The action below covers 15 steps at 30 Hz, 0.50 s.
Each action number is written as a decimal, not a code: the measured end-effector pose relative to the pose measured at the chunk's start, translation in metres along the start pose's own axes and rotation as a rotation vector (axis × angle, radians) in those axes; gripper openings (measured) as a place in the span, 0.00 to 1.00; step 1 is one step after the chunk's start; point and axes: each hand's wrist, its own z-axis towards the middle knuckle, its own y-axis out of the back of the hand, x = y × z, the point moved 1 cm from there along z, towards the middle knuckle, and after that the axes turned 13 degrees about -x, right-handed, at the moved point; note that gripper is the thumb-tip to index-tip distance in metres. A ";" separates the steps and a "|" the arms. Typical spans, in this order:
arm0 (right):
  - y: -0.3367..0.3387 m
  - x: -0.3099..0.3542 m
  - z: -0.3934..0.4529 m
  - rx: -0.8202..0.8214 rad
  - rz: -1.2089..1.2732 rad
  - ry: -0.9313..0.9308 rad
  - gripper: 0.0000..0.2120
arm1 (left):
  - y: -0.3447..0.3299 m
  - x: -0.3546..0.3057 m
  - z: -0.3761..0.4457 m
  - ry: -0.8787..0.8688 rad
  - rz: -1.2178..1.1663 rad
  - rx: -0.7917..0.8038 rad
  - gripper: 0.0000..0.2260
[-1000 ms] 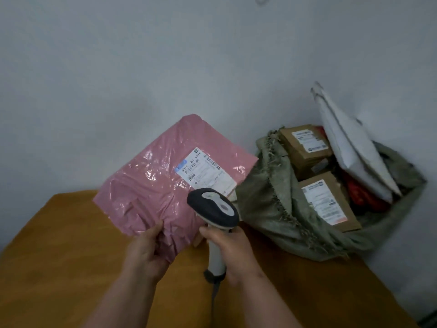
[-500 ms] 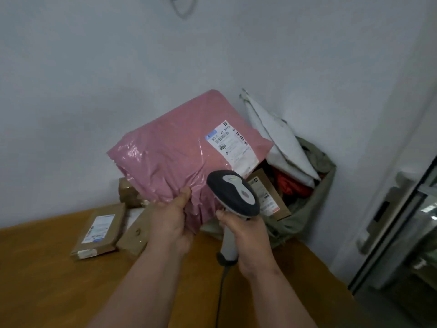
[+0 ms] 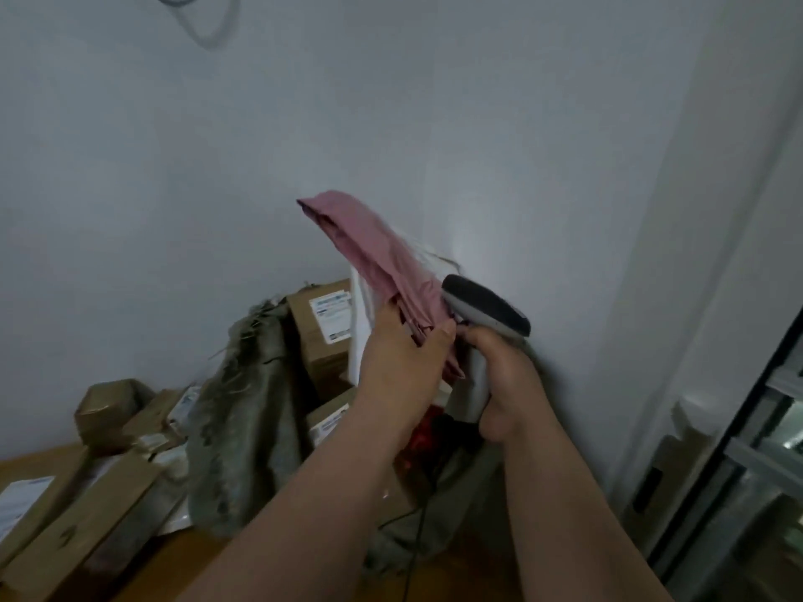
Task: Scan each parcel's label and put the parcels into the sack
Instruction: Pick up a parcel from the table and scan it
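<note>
pink parcel (image 3: 382, 258) is edge-on so its label's hidden, left hand (image 3: 402, 354) pinching it, right hand (image 3: 508, 380) gripping the scanner (image 3: 482, 315) over the sack (image 3: 243, 410)

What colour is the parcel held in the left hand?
Pink: the parcel, held by the left hand, shows in the head view.

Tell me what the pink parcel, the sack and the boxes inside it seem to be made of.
Pink parcel: looks like thin plastic film with a soft sheen; it creases and bunches where the left hand grips it. Sack: apparently coarse woven fibre, dull grey-green, with a frayed, stringy rim. Boxes: likely brown cardboard, matte, with stiff flat faces and white printed labels, probably paper.
</note>
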 end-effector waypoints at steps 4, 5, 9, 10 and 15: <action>0.018 0.010 0.067 0.018 -0.092 -0.097 0.15 | -0.040 0.023 0.021 -0.065 0.211 -0.258 0.28; 0.021 0.009 0.081 0.029 -0.103 -0.100 0.14 | -0.043 0.027 0.023 -0.157 0.240 -0.380 0.29; 0.028 0.005 0.127 0.067 -0.089 -0.093 0.07 | -0.055 0.028 0.047 -0.588 0.612 -0.456 0.30; 0.029 0.005 0.135 0.075 -0.099 -0.095 0.07 | -0.059 0.025 0.058 -0.630 0.800 -0.325 0.31; 0.026 0.010 0.161 0.112 -0.215 -0.083 0.12 | -0.083 0.029 0.107 -0.558 1.533 0.489 0.45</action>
